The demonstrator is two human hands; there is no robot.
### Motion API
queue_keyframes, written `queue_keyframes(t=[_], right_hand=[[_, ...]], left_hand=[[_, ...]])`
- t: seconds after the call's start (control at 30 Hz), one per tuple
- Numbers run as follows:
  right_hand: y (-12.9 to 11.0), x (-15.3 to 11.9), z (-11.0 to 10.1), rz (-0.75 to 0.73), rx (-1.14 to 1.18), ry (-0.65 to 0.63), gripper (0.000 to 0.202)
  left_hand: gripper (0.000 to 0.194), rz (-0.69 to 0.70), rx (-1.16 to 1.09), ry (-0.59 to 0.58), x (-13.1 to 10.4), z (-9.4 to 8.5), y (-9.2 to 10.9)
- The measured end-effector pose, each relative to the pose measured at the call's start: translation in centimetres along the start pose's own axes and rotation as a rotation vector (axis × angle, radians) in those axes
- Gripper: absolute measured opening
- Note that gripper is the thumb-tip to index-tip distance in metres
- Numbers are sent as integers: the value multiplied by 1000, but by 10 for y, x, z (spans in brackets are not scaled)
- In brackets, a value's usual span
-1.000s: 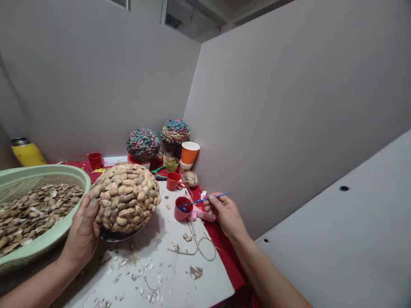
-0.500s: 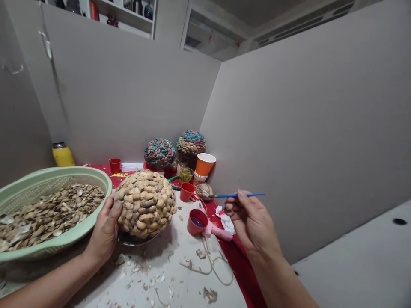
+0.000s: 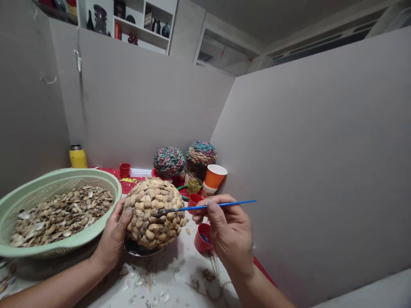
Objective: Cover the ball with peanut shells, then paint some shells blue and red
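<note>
A round ball covered in peanut shells point(image 3: 154, 214) rests on a dark, shiny dish point(image 3: 141, 249). My left hand point(image 3: 114, 233) is closed around the ball's left side, thumb on the shells. Between the thumb and fingers of my right hand point(image 3: 229, 226) is a thin blue paintbrush point(image 3: 231, 204), its dark bristles touching the front of the ball. Just below my right hand is a red cup point(image 3: 202, 239) with dark blue liquid inside, and another red cup point(image 3: 194, 201) is partly hidden behind the fingers.
A green basket point(image 3: 117, 184) of shells stands at the left, a yellow bottle point(image 3: 78, 157) behind it. Two coloured shell balls point(image 3: 169, 161) point(image 3: 201, 153) and an orange cup point(image 3: 215, 175) stand at the back. Shell bits and string lie in front; grey panels enclose the table.
My right hand has moved left with the brush, whose tip now meets the ball. My left hand still holds the ball. The camera view has shifted, so everything sits further right.
</note>
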State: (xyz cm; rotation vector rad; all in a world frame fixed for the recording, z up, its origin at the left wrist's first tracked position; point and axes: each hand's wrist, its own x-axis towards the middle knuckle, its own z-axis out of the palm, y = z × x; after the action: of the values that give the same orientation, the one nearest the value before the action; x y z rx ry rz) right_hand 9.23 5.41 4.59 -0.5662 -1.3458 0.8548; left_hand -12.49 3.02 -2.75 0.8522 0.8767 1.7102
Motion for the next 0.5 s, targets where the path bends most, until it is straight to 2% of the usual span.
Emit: queue_keyframes(t=[0.27, 0.5], right_hand=[[1, -1, -5, -116, -106, -23, 20], [3, -2, -22, -145, -125, 2, 12]], left_hand=[[67, -12, 19, 37, -1, 6, 5], [66, -13, 16, 40, -1, 5, 4]])
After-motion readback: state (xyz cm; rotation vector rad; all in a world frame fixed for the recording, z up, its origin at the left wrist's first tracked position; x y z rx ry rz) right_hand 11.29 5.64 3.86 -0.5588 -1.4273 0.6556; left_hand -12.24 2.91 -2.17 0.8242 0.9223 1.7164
